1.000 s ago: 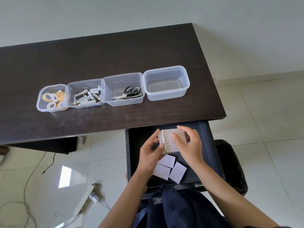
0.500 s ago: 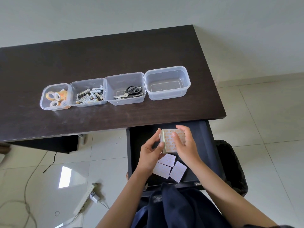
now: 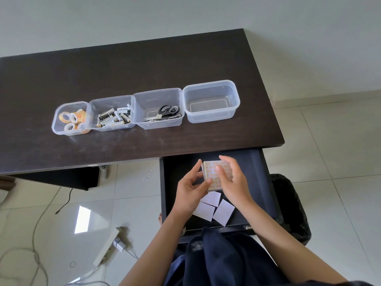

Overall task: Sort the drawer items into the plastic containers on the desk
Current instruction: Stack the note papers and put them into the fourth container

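Over the open dark drawer [image 3: 259, 182], both hands hold a stack of white cards with orange print [image 3: 212, 176]. My left hand [image 3: 190, 191] pinches its left edge; my right hand [image 3: 233, 182] curls over its top and right side. Three loose cards [image 3: 214, 207] lie on the drawer floor below the hands. On the dark desk [image 3: 123, 65] four clear plastic containers stand in a row: one with tape rolls [image 3: 71, 118], one with batteries [image 3: 112, 116], one with scissors [image 3: 158, 109], and an empty one [image 3: 211, 101] at the right.
A black bin with a bag [image 3: 292, 207] stands right of the drawer. On the tiled floor at the left lie a power strip [image 3: 107, 245] with a plug and cables. Dark clothing [image 3: 216, 259] fills the bottom centre.
The stack stays in both hands over the drawer; the right hand's fingers have shifted further over its top. The loose cards have not moved.
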Demonstrator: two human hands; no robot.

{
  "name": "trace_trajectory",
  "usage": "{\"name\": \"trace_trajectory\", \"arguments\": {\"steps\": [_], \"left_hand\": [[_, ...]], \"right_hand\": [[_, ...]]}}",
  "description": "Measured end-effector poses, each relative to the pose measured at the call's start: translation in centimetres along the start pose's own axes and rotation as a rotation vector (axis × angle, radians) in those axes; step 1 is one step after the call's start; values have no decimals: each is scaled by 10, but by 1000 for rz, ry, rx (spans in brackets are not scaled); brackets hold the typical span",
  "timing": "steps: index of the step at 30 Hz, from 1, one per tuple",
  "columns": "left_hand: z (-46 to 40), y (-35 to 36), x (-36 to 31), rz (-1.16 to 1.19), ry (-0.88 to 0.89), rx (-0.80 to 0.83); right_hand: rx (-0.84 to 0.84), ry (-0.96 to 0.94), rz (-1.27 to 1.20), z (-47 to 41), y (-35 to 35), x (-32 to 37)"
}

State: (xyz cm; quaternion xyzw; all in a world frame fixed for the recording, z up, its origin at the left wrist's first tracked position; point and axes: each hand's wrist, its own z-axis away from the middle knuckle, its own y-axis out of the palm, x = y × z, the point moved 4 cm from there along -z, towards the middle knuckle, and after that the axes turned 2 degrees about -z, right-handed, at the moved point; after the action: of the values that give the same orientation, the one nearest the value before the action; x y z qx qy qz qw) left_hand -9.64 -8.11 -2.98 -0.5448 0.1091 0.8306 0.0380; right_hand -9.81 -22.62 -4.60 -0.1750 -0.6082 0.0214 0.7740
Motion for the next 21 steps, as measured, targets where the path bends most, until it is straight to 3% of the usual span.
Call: {"name": "trace_trajectory", "arguments": {"steps": [11, 21], "left_hand": [[1, -4, 4, -55, -6, 8], [5, -34, 18, -17, -84, -152]], "right_hand": [[10, 32, 7, 3, 4, -4], [17, 123, -42, -2, 1, -34]]}}
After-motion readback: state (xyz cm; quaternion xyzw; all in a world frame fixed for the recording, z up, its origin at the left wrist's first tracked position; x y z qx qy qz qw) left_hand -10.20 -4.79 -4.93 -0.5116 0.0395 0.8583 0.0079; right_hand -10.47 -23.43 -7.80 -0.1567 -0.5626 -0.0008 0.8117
